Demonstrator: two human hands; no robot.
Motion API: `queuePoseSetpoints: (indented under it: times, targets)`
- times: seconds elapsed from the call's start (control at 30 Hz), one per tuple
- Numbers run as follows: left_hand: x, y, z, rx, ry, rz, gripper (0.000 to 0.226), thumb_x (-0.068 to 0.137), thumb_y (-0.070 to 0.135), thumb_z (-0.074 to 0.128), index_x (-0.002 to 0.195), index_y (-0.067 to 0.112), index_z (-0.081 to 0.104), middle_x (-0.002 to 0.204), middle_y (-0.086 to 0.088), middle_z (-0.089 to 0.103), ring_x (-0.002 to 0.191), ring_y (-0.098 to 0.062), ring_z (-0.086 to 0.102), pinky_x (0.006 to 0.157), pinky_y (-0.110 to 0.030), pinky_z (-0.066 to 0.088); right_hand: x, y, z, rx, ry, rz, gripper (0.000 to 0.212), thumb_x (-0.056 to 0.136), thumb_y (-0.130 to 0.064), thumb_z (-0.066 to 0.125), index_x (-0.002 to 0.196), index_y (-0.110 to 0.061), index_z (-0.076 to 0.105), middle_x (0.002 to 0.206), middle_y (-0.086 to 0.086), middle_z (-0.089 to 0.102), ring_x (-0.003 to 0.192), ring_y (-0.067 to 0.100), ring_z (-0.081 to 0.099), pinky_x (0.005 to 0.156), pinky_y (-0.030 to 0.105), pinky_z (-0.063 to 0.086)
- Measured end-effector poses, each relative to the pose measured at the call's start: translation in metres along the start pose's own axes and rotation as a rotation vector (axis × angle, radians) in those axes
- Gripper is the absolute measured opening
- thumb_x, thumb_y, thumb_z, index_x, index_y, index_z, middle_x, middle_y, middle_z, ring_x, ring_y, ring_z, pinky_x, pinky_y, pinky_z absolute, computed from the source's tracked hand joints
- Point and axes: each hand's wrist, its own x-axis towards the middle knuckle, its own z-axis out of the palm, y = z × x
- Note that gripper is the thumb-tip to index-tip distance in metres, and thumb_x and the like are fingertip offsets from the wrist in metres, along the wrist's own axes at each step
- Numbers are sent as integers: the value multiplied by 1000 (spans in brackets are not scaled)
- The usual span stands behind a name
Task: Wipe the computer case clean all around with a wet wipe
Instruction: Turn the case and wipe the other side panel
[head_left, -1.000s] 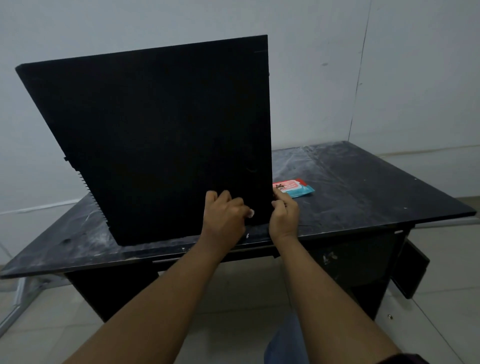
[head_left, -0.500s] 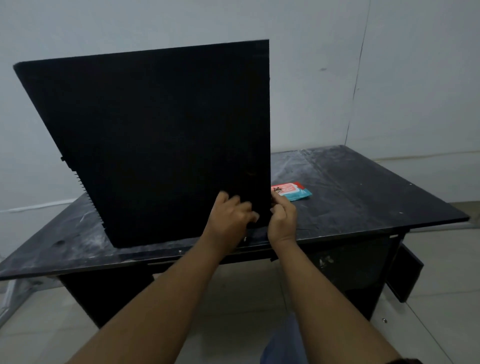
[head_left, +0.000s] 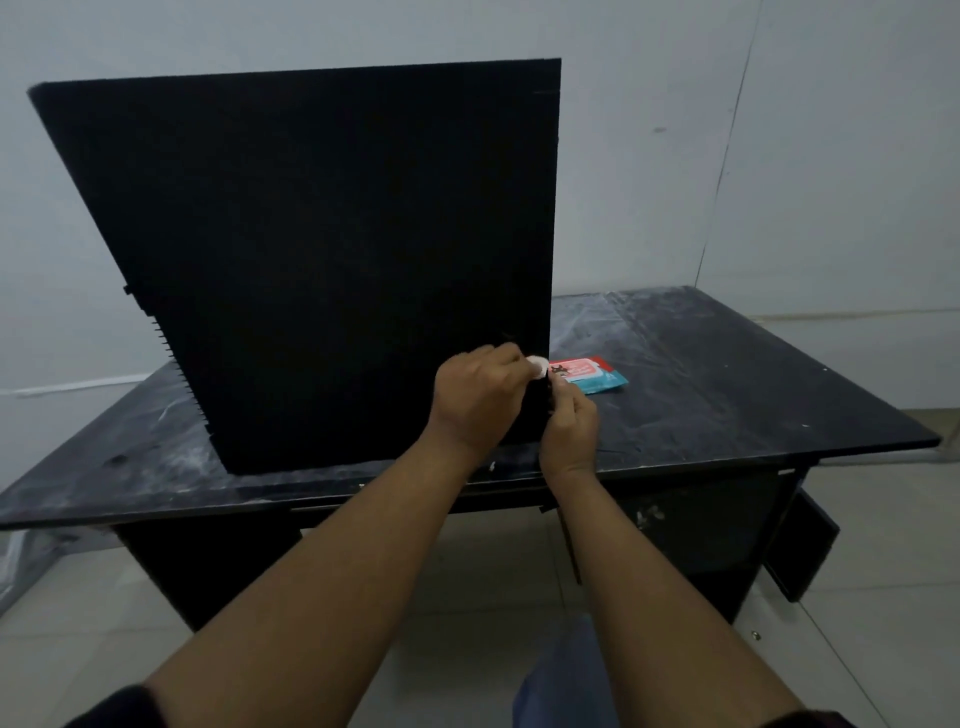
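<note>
A big black computer case (head_left: 322, 260) stands upright on the black desk (head_left: 727, 384), its broad side panel facing me. My left hand (head_left: 478, 405) is at the case's lower right corner and pinches a small white wad, apparently a wet wipe (head_left: 537, 366), against the right edge. My right hand (head_left: 571, 426) is just beside it at the same corner, fingers curled close to the edge; what it holds is not visible. A red and blue wet wipe packet (head_left: 592, 375) lies on the desk right behind the hands.
The desk top is dusty with pale smears, and its front edge (head_left: 363, 493) runs under my forearms. A white wall stands close behind the case. Tiled floor (head_left: 857, 649) lies below and to the right of the desk.
My left hand has moved up along the case's right edge and the white wipe now shows at its fingertips. My right hand stays at the corner. The view has shifted slightly.
</note>
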Motion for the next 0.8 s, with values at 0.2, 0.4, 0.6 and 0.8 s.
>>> queuePoseSetpoints:
  times: [0.2,0.4,0.6,0.8]
  targets:
    - [-73,-21,-4,-28,-191,-29,5,96,25,80,99,27,84,79,5,68,55,-16,65,46,-24,38,2,2,0,-168,1,-16,35,106,-34,56,125,-12,75,121,3,73,115,15,66,100,34,56]
    - [-106,-59,-31,37,-73,-172,17,105,33,70,96,23,82,82,7,67,52,-13,57,44,-31,45,2,3,1,-235,22,-53,28,109,-24,57,129,-13,73,121,-1,71,115,10,64,93,19,53]
    - [-92,-91,-79,73,171,-510,10,98,28,79,94,20,76,89,9,68,63,-5,54,54,-22,42,-7,2,6,-409,-34,-240,20,104,-30,64,122,-23,66,114,-5,67,107,11,64,92,37,60]
    - [-135,-90,-79,75,-82,-574,10,94,23,81,85,21,76,83,9,64,64,-10,60,54,-32,52,-22,2,20,-670,83,-445,67,92,-37,74,147,-16,41,143,5,44,131,26,49,108,54,51]
